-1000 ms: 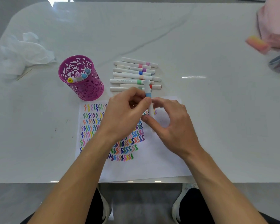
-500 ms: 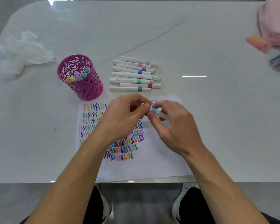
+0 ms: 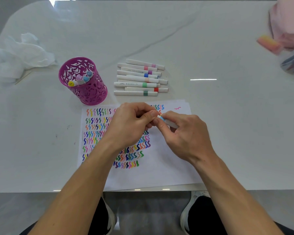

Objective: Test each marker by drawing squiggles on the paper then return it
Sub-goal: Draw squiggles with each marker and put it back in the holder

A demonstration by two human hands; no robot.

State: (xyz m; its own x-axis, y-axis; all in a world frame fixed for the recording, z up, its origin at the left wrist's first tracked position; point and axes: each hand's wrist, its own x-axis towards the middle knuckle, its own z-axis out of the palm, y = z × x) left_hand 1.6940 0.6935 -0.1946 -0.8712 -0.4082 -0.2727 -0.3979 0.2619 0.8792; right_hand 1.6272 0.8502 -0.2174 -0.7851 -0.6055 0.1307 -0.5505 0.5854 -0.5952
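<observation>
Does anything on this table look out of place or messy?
Mostly tidy. One pink squiggle sits alone at the far right corner of the paper, apart from the neat rows. A crumpled white tissue lies at the left edge of the table.

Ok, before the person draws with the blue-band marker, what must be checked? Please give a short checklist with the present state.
1. Marker held: left hand pinches one end, right hand grips the barrel: ok.
2. Cap off, tip bare: cannot tell; the left fingers hide that end.
3. Bare white space on the paper near the hands: ok.
4. Pink holder upright, with room inside: ok.
5. Row of markers lies apart from the paper: ok.
</observation>
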